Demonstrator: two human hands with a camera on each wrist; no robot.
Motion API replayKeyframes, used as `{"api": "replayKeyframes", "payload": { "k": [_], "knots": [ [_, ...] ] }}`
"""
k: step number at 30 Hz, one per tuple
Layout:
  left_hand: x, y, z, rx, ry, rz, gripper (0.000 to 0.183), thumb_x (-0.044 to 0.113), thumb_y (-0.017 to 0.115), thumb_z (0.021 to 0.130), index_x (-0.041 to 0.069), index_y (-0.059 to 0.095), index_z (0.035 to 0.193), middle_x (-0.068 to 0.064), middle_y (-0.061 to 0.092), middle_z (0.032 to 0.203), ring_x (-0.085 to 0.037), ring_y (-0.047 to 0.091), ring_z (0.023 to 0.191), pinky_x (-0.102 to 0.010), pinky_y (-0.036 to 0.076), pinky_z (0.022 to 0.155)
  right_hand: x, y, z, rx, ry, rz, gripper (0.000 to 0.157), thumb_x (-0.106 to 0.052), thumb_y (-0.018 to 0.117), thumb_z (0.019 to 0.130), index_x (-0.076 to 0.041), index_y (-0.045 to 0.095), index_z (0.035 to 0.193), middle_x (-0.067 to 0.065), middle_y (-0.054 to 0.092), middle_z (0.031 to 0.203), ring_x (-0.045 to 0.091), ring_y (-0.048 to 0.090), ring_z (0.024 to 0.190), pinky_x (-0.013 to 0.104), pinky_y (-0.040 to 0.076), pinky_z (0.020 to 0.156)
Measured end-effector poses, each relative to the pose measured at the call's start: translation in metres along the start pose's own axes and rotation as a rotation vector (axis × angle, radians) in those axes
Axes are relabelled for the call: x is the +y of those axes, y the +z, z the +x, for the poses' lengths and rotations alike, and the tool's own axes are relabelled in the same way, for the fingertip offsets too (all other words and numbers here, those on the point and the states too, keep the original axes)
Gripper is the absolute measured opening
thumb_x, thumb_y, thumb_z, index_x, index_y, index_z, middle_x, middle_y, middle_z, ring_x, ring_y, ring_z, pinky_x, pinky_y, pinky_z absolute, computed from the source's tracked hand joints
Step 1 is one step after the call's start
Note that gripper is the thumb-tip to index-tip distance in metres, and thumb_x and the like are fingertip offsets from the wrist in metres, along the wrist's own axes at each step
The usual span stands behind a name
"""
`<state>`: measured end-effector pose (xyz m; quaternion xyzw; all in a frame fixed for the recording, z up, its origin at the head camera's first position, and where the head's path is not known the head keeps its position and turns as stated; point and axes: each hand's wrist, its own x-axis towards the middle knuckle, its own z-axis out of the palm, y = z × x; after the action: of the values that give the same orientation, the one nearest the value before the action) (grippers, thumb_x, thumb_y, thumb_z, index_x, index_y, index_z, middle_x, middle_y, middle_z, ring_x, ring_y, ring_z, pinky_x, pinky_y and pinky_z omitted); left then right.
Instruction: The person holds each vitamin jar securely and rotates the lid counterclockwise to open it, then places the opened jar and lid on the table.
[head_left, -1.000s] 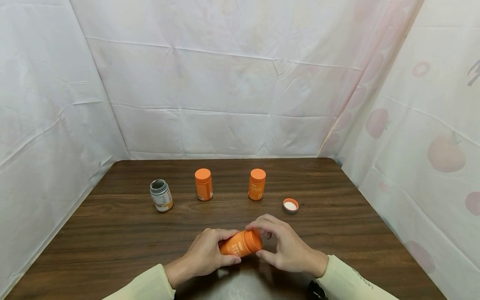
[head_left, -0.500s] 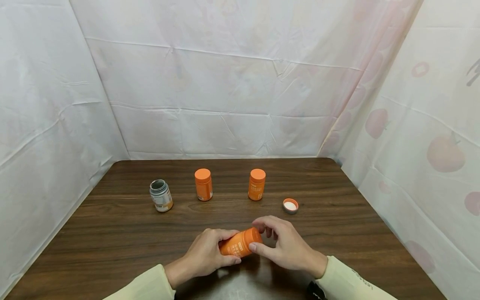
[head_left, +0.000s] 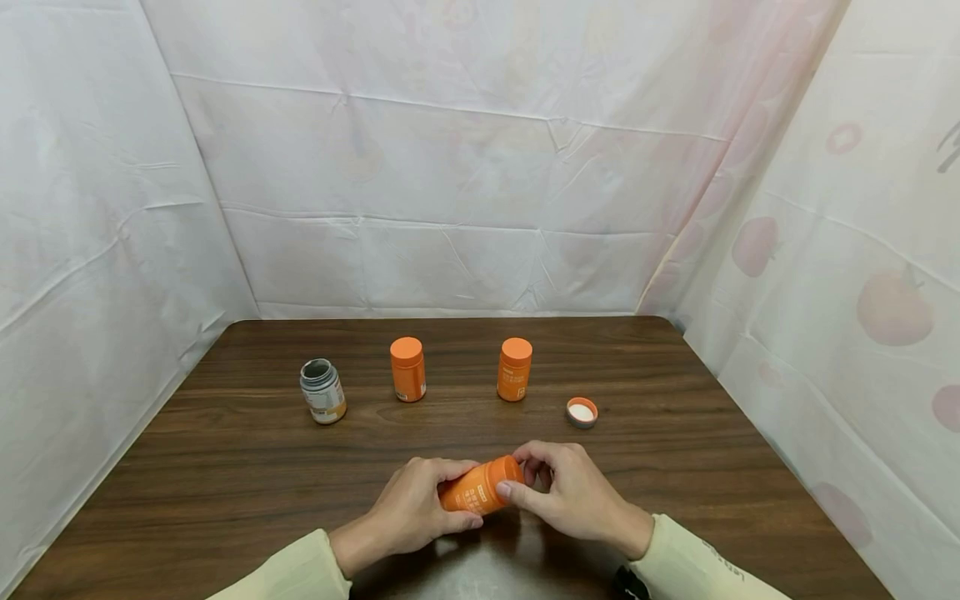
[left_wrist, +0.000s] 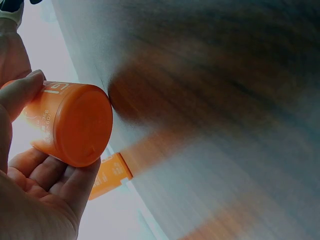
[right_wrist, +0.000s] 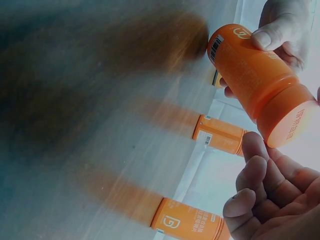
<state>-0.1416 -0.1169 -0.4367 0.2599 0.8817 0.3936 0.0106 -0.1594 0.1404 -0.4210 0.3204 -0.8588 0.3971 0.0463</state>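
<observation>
My left hand (head_left: 412,507) grips the body of an orange pill bottle (head_left: 470,493), which is tilted with its cap toward the right. In the left wrist view the bottle's round base (left_wrist: 85,126) faces the camera, with the thumb on one side and fingers on the other. My right hand (head_left: 576,493) pinches the orange cap (head_left: 505,472), thumb on the near side and fingertips at the far side. The cap sits on the bottle. In the right wrist view several right fingers (right_wrist: 253,172) curl below the cap's edge.
Two capped orange bottles, a left one (head_left: 407,371) and a right one (head_left: 514,371), stand farther back on the dark wooden table (head_left: 225,467). An uncapped grey bottle (head_left: 323,393) stands at left. A loose cap (head_left: 581,412) lies inside-up at right. White cloth (head_left: 450,192) surrounds the table.
The right thumb has risen from below the cap onto its near side, and the right fingers have shifted from over the cap to its far edge. The left hand keeps its grip.
</observation>
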Motion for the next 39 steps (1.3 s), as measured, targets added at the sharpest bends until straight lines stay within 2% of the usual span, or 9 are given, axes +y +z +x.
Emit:
{"api": "replayKeyframes", "payload": {
  "k": [5,11,18,22,30,34,39],
  "knots": [
    [0.0009,-0.0003,-0.0003,-0.004,0.000,-0.011,0.046,0.029,0.092,0.078,0.032,0.074,0.120,0.020,0.068,0.096,-0.001,0.060,0.079,-0.025,0.049,0.071,-0.0006,0.0000,-0.0006,-0.006,-0.015,0.012,0.026,-0.041,0.078,0.092,-0.018,0.071,0.101,-0.012,0.061,0.075,0.003,0.052,0.059,0.022,0.046,0.051],
    [0.0010,-0.0004,-0.0003,0.000,0.011,-0.003,0.046,0.029,0.092,0.078,0.032,0.074,0.120,0.020,0.069,0.096,-0.001,0.060,0.078,-0.025,0.049,0.071,0.0000,-0.0022,-0.0007,-0.021,-0.089,0.019,0.028,-0.038,0.080,0.091,-0.022,0.070,0.111,-0.013,0.064,0.085,0.012,0.057,0.068,0.023,0.046,0.055],
    [0.0008,-0.0006,-0.0002,-0.003,0.002,0.005,0.046,0.031,0.092,0.078,0.031,0.074,0.121,0.019,0.069,0.098,-0.001,0.060,0.078,-0.026,0.049,0.072,0.0037,-0.0038,-0.0016,-0.022,-0.189,0.019,0.046,-0.026,0.086,0.085,-0.026,0.066,0.126,-0.009,0.062,0.094,0.019,0.058,0.080,0.029,0.051,0.065],
    [0.0005,-0.0005,-0.0001,-0.005,0.000,0.004,0.047,0.031,0.092,0.078,0.031,0.074,0.121,0.019,0.070,0.099,-0.001,0.060,0.079,-0.026,0.049,0.072,0.0048,-0.0044,-0.0011,-0.020,-0.255,0.044,0.056,-0.017,0.087,0.081,-0.026,0.063,0.130,-0.008,0.059,0.096,0.016,0.055,0.082,0.031,0.051,0.066],
    [-0.0005,-0.0007,0.0003,-0.007,0.007,0.004,0.047,0.032,0.092,0.078,0.032,0.074,0.121,0.020,0.069,0.099,-0.001,0.060,0.080,-0.027,0.049,0.073,0.0046,-0.0059,0.0016,-0.010,-0.357,0.034,0.069,0.000,0.088,0.070,-0.020,0.064,0.131,-0.010,0.062,0.112,0.006,0.050,0.085,0.029,0.050,0.066],
    [-0.0002,-0.0003,0.0002,-0.004,0.014,0.010,0.047,0.032,0.092,0.078,0.034,0.074,0.121,0.020,0.069,0.099,-0.001,0.060,0.080,-0.027,0.049,0.072,0.0041,-0.0063,0.0011,-0.018,-0.367,0.030,0.070,0.004,0.087,0.067,-0.017,0.064,0.130,-0.009,0.061,0.115,0.005,0.050,0.085,0.027,0.049,0.066],
    [0.0006,0.0001,0.0001,0.000,0.009,0.017,0.046,0.032,0.092,0.077,0.035,0.074,0.119,0.021,0.068,0.096,-0.001,0.060,0.078,-0.026,0.048,0.071,0.0040,-0.0065,-0.0002,-0.018,-0.354,0.017,0.075,0.001,0.090,0.068,-0.022,0.062,0.134,-0.009,0.061,0.118,0.006,0.050,0.087,0.024,0.048,0.071]
  ]
}}
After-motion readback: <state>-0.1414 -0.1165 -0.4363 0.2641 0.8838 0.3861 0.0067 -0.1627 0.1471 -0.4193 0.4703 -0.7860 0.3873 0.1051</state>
